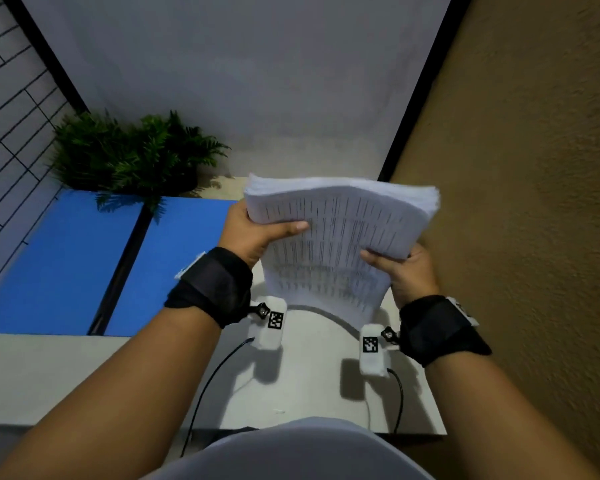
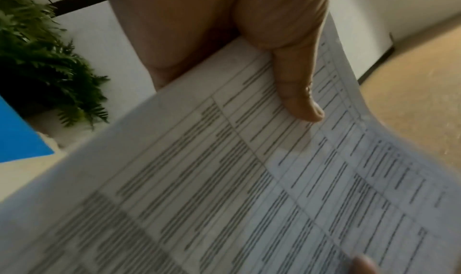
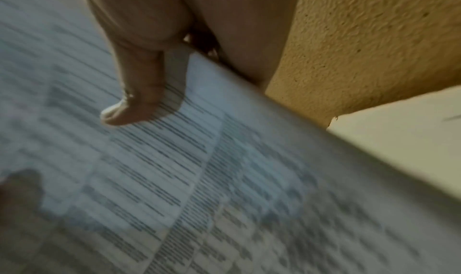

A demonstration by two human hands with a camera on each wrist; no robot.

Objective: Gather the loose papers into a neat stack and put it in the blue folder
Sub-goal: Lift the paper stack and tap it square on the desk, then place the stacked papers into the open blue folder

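Left hand, right hand pinch paper stack | open blue folder left | fern behind

left hand grips the stack of printed papers at its edge — thumb pressed flat on the top sheet, which bends downward. behind, at left: a fern plant and a corner of the blue folder. lower right — a blurred fingertip at the paper's edge.

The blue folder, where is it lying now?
In the head view the blue folder lies open on the table's left side, in front of the fern, left of the held paper stack.
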